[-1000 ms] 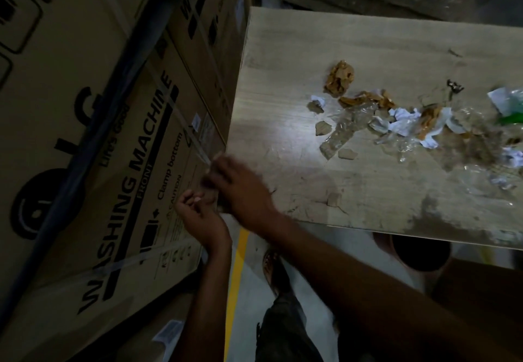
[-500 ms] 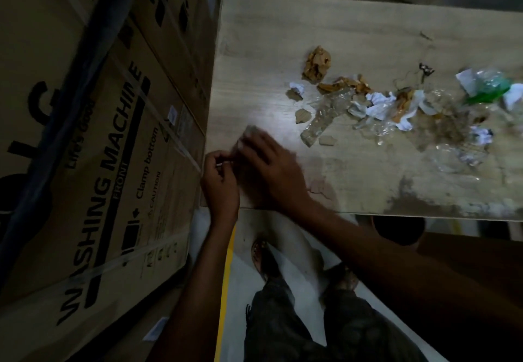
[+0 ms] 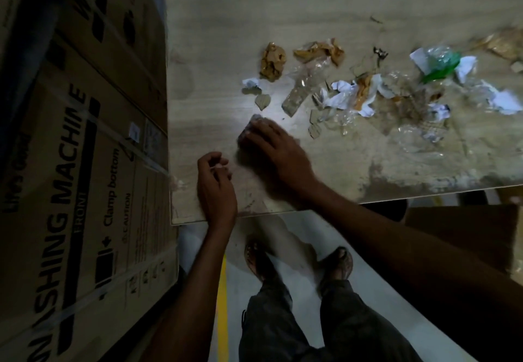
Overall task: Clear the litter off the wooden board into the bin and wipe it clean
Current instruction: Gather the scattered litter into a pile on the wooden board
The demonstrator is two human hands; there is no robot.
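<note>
Since a second ago the right hand [image 3: 277, 149] has slid from the near-left corner of the wooden board [image 3: 215, 50] further in, toward 1 o'clock and the litter [image 3: 353, 92]. The left hand [image 3: 216, 186], then off the corner, now lies over the board's near edge.

Stacked cardboard boxes [image 3: 85, 163] printed "WASHING MACHINE" fill the frame from 7 to 11 o'clock, touching the board's left side. The board itself spans 12 to 3 o'clock, with a dark stain along its near edge at 3 o'clock. Below it, at 6 o'clock, the person's legs and sandalled feet [image 3: 256, 259] stand on pale floor beside a yellow line [image 3: 223, 291].

The litter is strewn across the board from 1 to 3 o'clock: brown scraps, torn white paper, clear plastic and a green scrap [image 3: 441, 68].

The right hand lies flat with its fingers straight, pressing a pale crumpled wad [image 3: 252, 126] against the wood just left of the litter. The left hand's fingers are curled; I cannot tell whether they pinch anything.
</note>
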